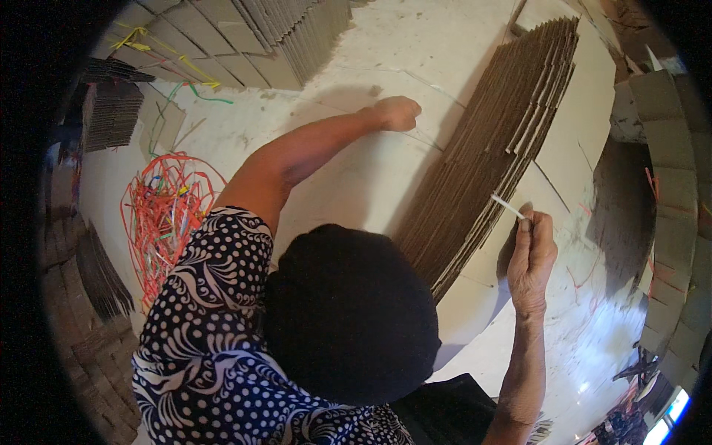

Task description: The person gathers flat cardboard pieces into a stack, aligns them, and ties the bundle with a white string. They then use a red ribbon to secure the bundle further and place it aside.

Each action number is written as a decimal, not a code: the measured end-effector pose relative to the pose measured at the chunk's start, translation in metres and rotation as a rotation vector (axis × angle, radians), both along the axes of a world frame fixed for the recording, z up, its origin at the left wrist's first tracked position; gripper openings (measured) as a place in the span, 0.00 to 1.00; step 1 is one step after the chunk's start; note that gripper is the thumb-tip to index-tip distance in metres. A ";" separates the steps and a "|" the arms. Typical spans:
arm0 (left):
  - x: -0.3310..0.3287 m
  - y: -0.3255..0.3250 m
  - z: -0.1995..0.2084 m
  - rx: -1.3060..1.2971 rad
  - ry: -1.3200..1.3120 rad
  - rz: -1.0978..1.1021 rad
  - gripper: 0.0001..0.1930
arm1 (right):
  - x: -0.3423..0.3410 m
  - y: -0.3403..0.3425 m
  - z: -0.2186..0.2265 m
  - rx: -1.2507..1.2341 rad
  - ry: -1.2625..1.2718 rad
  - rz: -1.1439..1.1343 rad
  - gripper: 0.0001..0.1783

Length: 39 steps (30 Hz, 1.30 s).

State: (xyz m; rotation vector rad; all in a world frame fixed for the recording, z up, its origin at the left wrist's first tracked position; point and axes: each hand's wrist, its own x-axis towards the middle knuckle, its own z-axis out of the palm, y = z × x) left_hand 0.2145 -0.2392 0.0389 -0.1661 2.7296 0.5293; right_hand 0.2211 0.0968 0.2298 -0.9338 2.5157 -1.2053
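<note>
A long stack of brown corrugated cardboard sheets (482,141) stands on edge on the pale surface, running from upper right to lower middle. My right hand (532,252) is just right of the stack, pinching a thin white strip (507,205) between thumb and fingers. The strip's free end points up and left to the stack's edge. My left hand (397,113) is stretched out left of the stack, apart from it, with its fingers curled closed. Whatever it may hold is hidden. A black cap (348,319) covers the lower middle and hides the stack's near end.
Larger cardboard bundles (245,37) stand at the upper left, with a yellow strap (174,55) by them. A tangled heap of red straps (163,208) lies at the left. Flat cardboard (571,133) extends right of the stack. More cardboard (667,185) lines the far right.
</note>
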 end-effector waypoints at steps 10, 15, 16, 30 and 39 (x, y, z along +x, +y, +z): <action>0.033 0.047 0.015 -0.253 0.002 -0.373 0.06 | -0.009 0.045 -0.011 -0.048 -0.080 -0.065 0.07; 0.068 0.060 0.013 -0.239 0.099 -0.576 0.03 | -0.015 0.059 -0.020 -0.076 -0.113 -0.080 0.08; 0.075 0.063 0.005 -0.258 0.083 -0.575 0.03 | -0.015 0.059 -0.022 -0.094 -0.090 -0.068 0.08; 0.115 0.054 0.078 0.421 -0.060 -0.097 0.07 | -0.007 0.021 -0.012 -0.138 0.001 0.040 0.02; 0.093 0.068 0.132 1.049 0.001 0.015 0.09 | 0.008 -0.030 -0.004 -0.052 0.240 0.042 0.06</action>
